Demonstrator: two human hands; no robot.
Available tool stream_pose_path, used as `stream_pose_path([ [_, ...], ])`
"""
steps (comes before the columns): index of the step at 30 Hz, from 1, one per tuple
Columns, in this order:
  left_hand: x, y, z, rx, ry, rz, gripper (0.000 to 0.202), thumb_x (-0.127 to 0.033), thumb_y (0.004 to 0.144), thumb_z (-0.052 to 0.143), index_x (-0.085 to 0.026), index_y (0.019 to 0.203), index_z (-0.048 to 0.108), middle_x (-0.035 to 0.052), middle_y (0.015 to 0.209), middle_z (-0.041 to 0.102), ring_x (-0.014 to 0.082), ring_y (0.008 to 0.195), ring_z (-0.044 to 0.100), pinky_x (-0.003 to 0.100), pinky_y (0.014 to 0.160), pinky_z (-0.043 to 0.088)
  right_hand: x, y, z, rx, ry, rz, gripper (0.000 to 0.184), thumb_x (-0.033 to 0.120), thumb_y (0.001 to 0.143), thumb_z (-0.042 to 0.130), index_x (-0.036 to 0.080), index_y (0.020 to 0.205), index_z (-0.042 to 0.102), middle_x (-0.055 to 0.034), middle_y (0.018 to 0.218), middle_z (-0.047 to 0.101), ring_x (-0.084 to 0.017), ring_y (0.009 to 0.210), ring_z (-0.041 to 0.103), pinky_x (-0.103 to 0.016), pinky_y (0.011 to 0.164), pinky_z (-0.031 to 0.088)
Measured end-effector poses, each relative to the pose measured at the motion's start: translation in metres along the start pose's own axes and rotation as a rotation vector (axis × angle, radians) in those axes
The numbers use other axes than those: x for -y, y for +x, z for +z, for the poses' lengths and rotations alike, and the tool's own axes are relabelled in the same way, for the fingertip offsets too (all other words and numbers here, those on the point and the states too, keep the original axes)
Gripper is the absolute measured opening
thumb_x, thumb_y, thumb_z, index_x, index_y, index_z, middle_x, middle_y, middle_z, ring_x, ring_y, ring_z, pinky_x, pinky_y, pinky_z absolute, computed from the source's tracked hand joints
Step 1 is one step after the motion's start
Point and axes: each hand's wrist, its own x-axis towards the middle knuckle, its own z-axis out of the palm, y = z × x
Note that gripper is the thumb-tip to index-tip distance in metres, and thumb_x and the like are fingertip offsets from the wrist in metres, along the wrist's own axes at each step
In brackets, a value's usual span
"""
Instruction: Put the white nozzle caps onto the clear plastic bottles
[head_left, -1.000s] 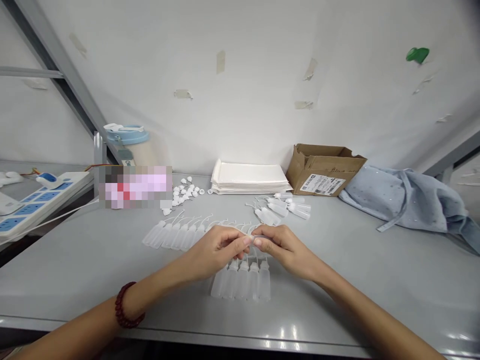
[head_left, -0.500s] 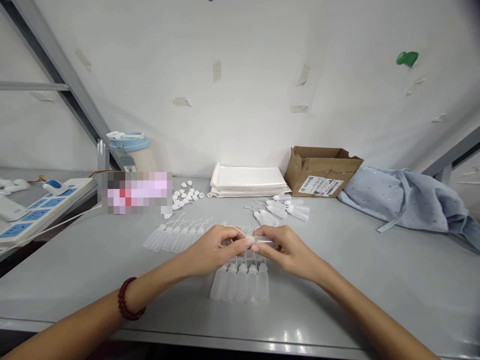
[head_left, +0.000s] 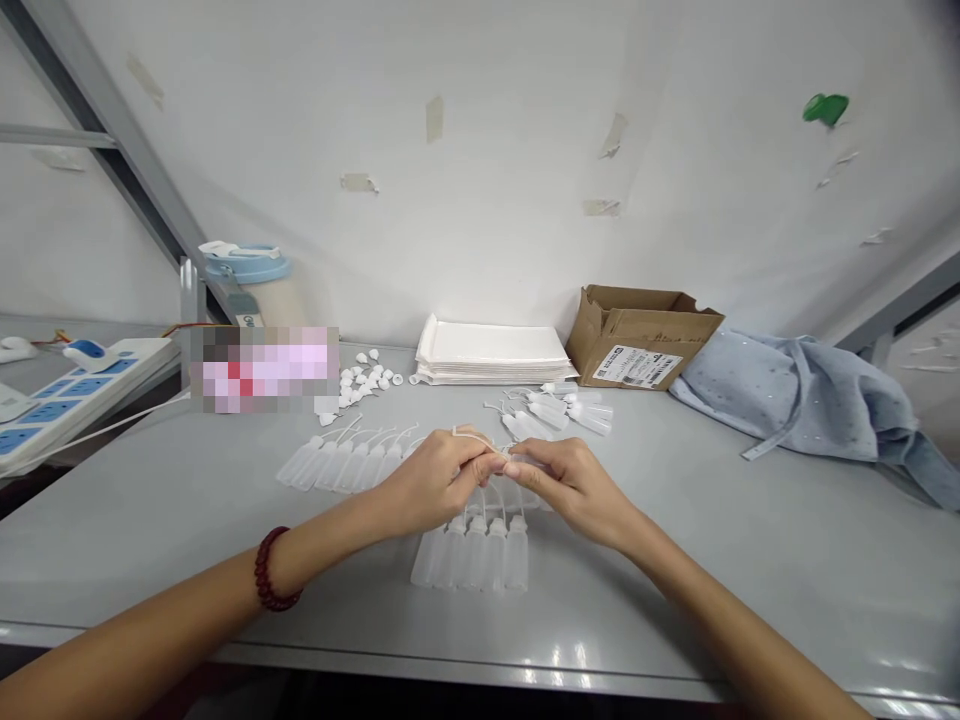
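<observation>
Both my hands meet above the middle of the table, closed around one small translucent squeeze bottle [head_left: 529, 461]. My left hand [head_left: 439, 478] pinches at its neck end, and a thin white cord [head_left: 478, 438] loops over the left fingers. My right hand [head_left: 581, 495] grips the bottle's body between thumb and fingers, which cover most of it. Just below the hands stands a row of several similar bottles [head_left: 475, 555] lying side by side, cords pointing away from me. Another row of bottles [head_left: 341, 465] lies to the left, partly behind my left hand.
Loose white caps [head_left: 367, 378] lie at the back left, beside a blurred pink item [head_left: 277, 370]. A stack of white envelopes [head_left: 495, 352], a cardboard box [head_left: 645, 338] and a blue cloth [head_left: 802, 400] line the back. More bottles [head_left: 551, 410] lie before the envelopes. A power strip [head_left: 75, 400] sits left.
The view has shifted slightly. My right fingers now cover more of the held bottle, which showed plainly between them before. The cord now arches higher over my left fingers.
</observation>
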Motion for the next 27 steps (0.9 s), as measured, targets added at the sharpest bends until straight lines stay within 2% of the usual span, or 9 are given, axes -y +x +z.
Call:
stream_pose_path([
  [5,-0.003,0.003,0.005,-0.089,0.101,0.189,0.033,-0.018,0.094,0.038,-0.017,0.066,0.055,0.0044,0.065,0.062,0.0172,0.072,0.051,0.028,0.066,0.043,-0.002,0.001,-0.007,0.039,0.35,0.146,0.041,0.052,0.087,0.052,0.017,0.067,0.055,0.0062,0.057,0.028,-0.009,0.052,0.023,-0.025,0.049,0.019],
  [8,0.001,0.004,0.007,-0.162,0.149,0.256,0.027,-0.015,0.093,0.043,-0.015,0.071,0.059,0.005,0.067,0.062,0.0176,0.073,0.049,0.028,0.065,0.043,-0.006,0.002,-0.006,0.041,0.379,0.161,0.039,0.051,0.086,0.054,0.017,0.067,0.054,0.007,0.057,0.026,-0.008,0.051,0.021,-0.025,0.049,0.017],
  [11,0.005,0.006,0.004,-0.247,0.162,0.259,0.017,-0.015,0.09,0.05,-0.015,0.077,0.06,0.0047,0.071,0.062,0.0174,0.077,0.05,0.029,0.068,0.044,-0.01,0.006,-0.006,0.019,0.324,0.163,0.04,0.052,0.087,0.052,0.017,0.068,0.055,0.0067,0.057,0.027,-0.009,0.051,0.023,-0.025,0.049,0.018],
  [13,0.007,0.007,-0.001,-0.317,0.173,0.238,0.015,-0.016,0.09,0.052,-0.015,0.078,0.06,0.0039,0.072,0.062,0.017,0.077,0.051,0.029,0.071,0.044,-0.013,0.008,-0.009,-0.071,0.255,0.159,0.041,0.053,0.088,0.049,0.016,0.07,0.055,0.0056,0.058,0.032,-0.009,0.052,0.028,-0.025,0.05,0.022],
  [16,0.012,0.006,-0.012,-0.412,0.199,0.166,0.016,-0.018,0.09,0.051,-0.016,0.076,0.059,0.0029,0.071,0.062,0.0167,0.077,0.051,0.029,0.072,0.043,-0.024,0.01,-0.018,-0.344,0.075,0.149,0.038,0.051,0.09,0.045,0.016,0.082,0.059,0.0027,0.063,0.042,-0.012,0.058,0.038,-0.026,0.056,0.031],
  [18,0.02,0.004,-0.022,-0.442,0.244,0.085,0.018,-0.02,0.09,0.049,-0.017,0.075,0.059,0.0028,0.072,0.063,0.0173,0.078,0.052,0.029,0.071,0.044,-0.033,0.012,-0.025,-0.532,-0.074,0.128,0.038,0.049,0.092,0.041,0.016,0.094,0.06,0.0001,0.068,0.05,-0.016,0.063,0.045,-0.028,0.06,0.035],
  [21,0.037,0.002,-0.043,-0.466,0.403,-0.088,0.021,-0.026,0.09,0.047,-0.018,0.076,0.06,0.0035,0.076,0.066,0.0194,0.082,0.053,0.03,0.072,0.044,-0.051,0.017,-0.034,-0.721,-0.338,0.075,0.039,0.046,0.094,0.035,0.017,0.108,0.058,-0.0071,0.087,0.061,-0.022,0.077,0.054,-0.032,0.069,0.04],
  [23,0.053,0.002,-0.061,-0.457,0.525,-0.197,0.022,-0.026,0.088,0.046,-0.018,0.076,0.062,0.0047,0.079,0.067,0.0217,0.085,0.054,0.032,0.074,0.044,-0.064,0.023,-0.036,-0.744,-0.503,0.042,0.041,0.044,0.095,0.032,0.017,0.114,0.057,-0.0111,0.094,0.062,-0.025,0.085,0.055,-0.037,0.075,0.042],
  [27,0.087,0.0,-0.093,-0.408,0.648,-0.286,0.02,-0.02,0.083,0.047,-0.017,0.074,0.064,0.0073,0.081,0.069,0.0253,0.087,0.056,0.039,0.084,0.04,-0.083,0.033,-0.033,-0.683,-0.734,-0.021,0.043,0.039,0.093,0.035,0.013,0.123,0.053,-0.0169,0.103,0.059,-0.032,0.099,0.05,-0.047,0.086,0.04],
])
